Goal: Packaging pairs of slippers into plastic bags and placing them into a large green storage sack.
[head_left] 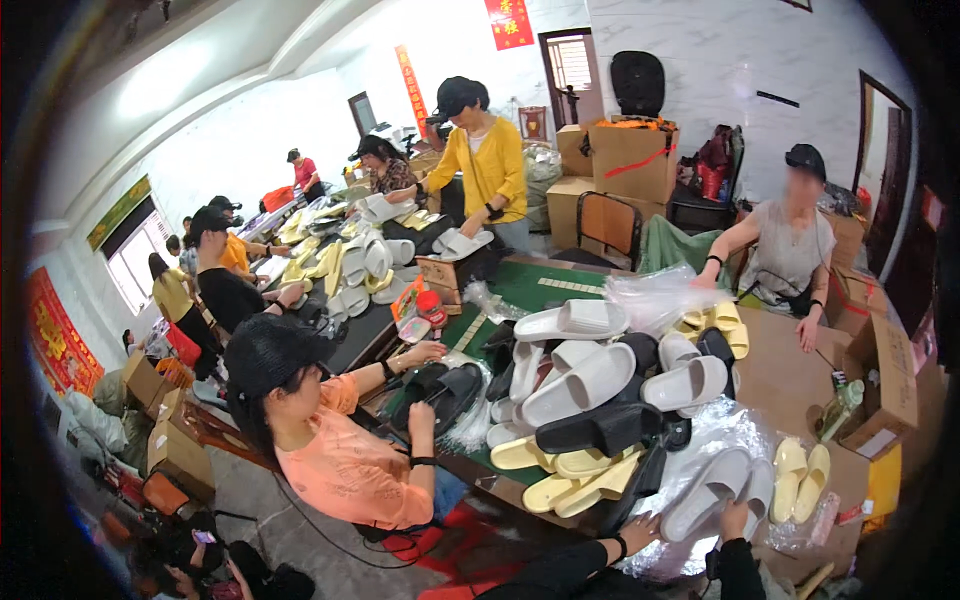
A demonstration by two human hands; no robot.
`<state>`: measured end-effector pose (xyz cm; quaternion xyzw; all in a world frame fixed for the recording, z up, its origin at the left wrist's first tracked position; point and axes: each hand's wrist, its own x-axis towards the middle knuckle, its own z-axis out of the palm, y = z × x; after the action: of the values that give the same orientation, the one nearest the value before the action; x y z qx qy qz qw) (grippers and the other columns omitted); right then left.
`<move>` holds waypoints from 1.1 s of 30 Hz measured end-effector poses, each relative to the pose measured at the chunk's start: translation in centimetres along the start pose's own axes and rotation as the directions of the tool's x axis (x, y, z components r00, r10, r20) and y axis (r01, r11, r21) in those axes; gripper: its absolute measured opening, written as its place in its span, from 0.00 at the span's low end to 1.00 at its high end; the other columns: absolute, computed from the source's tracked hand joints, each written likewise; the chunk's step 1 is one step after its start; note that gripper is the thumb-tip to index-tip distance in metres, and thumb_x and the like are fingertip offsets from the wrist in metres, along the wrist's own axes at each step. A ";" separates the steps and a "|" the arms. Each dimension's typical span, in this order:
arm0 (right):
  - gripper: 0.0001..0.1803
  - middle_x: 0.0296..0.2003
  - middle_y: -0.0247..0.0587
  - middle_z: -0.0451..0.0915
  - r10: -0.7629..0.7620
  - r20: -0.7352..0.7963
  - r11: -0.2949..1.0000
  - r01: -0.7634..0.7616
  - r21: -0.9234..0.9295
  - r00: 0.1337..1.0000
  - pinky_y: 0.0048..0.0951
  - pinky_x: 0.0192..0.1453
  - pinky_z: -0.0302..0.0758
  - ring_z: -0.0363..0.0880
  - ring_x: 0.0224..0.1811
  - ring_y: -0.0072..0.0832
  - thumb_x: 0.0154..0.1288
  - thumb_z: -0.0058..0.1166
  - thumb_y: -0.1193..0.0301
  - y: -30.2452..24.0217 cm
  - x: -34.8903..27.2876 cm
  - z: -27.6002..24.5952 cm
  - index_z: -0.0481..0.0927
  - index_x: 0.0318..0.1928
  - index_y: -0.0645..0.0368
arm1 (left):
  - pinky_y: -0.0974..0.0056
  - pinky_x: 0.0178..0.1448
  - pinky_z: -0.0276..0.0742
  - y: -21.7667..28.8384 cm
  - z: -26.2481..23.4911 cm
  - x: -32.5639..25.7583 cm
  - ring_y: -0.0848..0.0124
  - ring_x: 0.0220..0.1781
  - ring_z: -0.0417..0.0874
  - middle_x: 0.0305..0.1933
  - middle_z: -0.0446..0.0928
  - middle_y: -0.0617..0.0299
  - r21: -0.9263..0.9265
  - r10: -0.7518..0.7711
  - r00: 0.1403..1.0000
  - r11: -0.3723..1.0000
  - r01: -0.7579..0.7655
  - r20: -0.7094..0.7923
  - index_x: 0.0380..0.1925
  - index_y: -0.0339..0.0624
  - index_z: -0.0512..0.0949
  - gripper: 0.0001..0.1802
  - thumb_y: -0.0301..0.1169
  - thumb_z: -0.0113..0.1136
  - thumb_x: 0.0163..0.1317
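Observation:
A pair of grey slide slippers lies at the near right on clear plastic film [735, 430], the left slipper [708, 490] beside its mate [760, 488]. My right hand [735, 518] is closed at the heel end of the pair, where the two slippers meet. My left hand [641, 532] rests on the film left of the pair, its fingers apart and pointing at the left slipper's heel. Just beyond it, a black slipper [640, 490] leans against the pile. To the right of the pair lie pale yellow slippers [800, 480].
A heap of grey, black and yellow slippers [580, 385] covers the table ahead. A person in an orange top [345, 465] handles black slippers at the left. Across the right side, another person [785, 235] touches plastic bags [665, 300]. An opened carton [880, 390] stands far right.

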<state>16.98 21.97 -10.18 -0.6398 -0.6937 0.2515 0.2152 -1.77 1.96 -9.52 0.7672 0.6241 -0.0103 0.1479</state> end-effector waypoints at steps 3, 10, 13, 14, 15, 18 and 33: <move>0.42 0.47 0.69 0.71 0.290 -0.054 0.957 -0.288 0.039 0.956 0.47 0.55 0.68 0.72 0.49 0.57 0.52 0.58 0.56 -2.0 -0.7 -0.7 0.57 0.57 0.75 | 0.50 0.67 0.58 -0.4 0.7 0.1 0.47 0.67 0.58 0.68 0.55 0.48 -0.030 -0.010 1.000 1.000 0.010 0.002 0.57 0.49 0.68 0.23 0.28 0.46 0.58; 0.15 0.38 0.64 0.74 0.141 -0.071 0.988 -0.144 -0.047 0.987 0.43 0.48 0.70 0.73 0.43 0.52 0.52 0.51 0.71 -2.5 0.9 -0.3 0.74 0.39 0.68 | 0.53 0.68 0.58 -0.5 -0.6 -0.9 0.53 0.70 0.56 0.69 0.54 0.49 0.075 -0.031 0.997 0.997 0.026 0.074 0.61 0.38 0.60 0.26 0.31 0.45 0.62; 0.01 0.24 0.38 0.70 0.215 -0.113 0.851 -0.129 0.509 0.970 0.34 0.29 0.66 0.67 0.23 0.29 0.51 0.45 0.80 -0.6 2.1 1.7 0.70 0.26 0.66 | 0.53 0.66 0.61 -0.4 -0.9 -1.3 0.52 0.68 0.60 0.68 0.56 0.48 0.068 -0.049 0.997 0.997 0.045 0.064 0.64 0.39 0.56 0.29 0.32 0.44 0.62; 0.02 0.24 0.36 0.68 0.215 -0.062 0.818 -0.144 0.557 0.975 0.31 0.29 0.66 0.67 0.24 0.28 0.51 0.43 0.81 2.0 3.0 2.1 0.70 0.26 0.66 | 0.52 0.63 0.63 -0.2 -1.4 -1.1 0.51 0.65 0.63 0.67 0.58 0.46 0.080 -0.005 0.999 0.997 0.002 0.034 0.65 0.41 0.53 0.30 0.31 0.45 0.62; 0.03 0.24 0.34 0.67 0.213 -0.015 0.781 -0.161 0.604 0.977 0.29 0.29 0.65 0.67 0.25 0.27 0.51 0.42 0.83 5.4 4.2 2.7 0.70 0.26 0.66 | 0.51 0.61 0.65 -0.7 -0.7 -0.2 0.50 0.63 0.65 0.65 0.59 0.45 0.090 0.049 0.999 0.995 -0.051 0.020 0.66 0.48 0.53 0.34 0.37 0.51 0.60; 0.08 0.24 0.34 0.70 0.241 0.066 0.581 -0.199 0.789 0.968 0.29 0.27 0.66 0.68 0.24 0.28 0.53 0.40 0.82 4.0 3.1 1.5 0.73 0.32 0.67 | 0.50 0.58 0.66 -0.2 -6.2 -1.4 0.48 0.61 0.65 0.64 0.59 0.43 0.093 0.117 0.975 0.986 -0.136 0.190 0.68 0.56 0.51 0.41 0.43 0.58 0.54; 0.12 0.33 0.35 0.80 0.031 0.667 0.647 -0.523 0.554 0.745 0.21 0.34 0.74 0.77 0.31 0.19 0.62 0.51 0.76 -6.4 -10.0 -18.5 0.78 0.45 0.67 | 0.42 0.55 0.67 1.4 2.3 -1.7 0.42 0.56 0.70 0.58 0.67 0.40 0.324 0.261 0.961 0.921 -0.219 -0.094 0.55 0.39 0.67 0.23 0.37 0.43 0.62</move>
<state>24.31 13.06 8.51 -0.4938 -0.4562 0.7207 0.1692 -0.45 -0.46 -11.11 0.8505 0.5244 -0.0381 -0.0168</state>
